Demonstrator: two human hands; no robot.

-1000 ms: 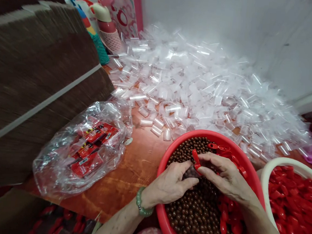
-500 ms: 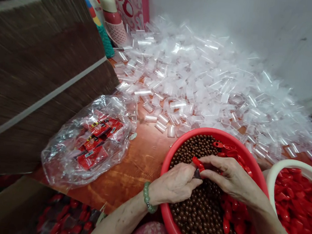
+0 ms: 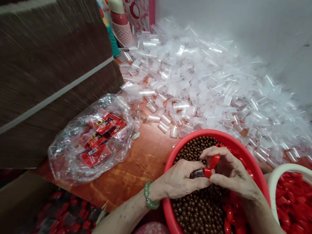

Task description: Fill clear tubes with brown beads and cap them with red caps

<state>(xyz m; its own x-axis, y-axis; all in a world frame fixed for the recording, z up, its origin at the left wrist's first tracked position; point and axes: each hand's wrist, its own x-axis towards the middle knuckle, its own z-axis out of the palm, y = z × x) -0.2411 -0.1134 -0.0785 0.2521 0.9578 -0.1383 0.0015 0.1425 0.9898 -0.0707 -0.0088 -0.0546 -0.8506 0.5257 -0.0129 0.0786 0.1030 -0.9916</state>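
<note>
My left hand point(image 3: 176, 180) pinches a small clear container point(image 3: 197, 173) with dark contents, tilted on its side above the red basin point(image 3: 171, 158). A red flip cap point(image 3: 214, 160) sits on the container's right end, its lid standing up. My right hand point(image 3: 232, 173) curls around that cap, the thumb by its collar and the fingers arched over the lid. Below both hands, round brown balls point(image 3: 199, 214) fill most of the basin. Loose red caps point(image 3: 229, 218) lie on the basin's right side, partly hidden by my right hand and forearm.
A cream tub point(image 3: 274, 193) of red pieces stands at right. Clear plastic tubes point(image 3: 191, 76) are heaped against the wall. On the left are a plastic bag point(image 3: 63, 160) with red packets, strapped cardboard point(image 3: 55, 51), a bottle point(image 3: 118, 15), and a box of filled containers point(image 3: 67, 218) below.
The container has turned, so its dark body and red cap now show more plainly between my hands. My right fingers have lifted and opened around the cap. The view has shifted slightly.
</note>
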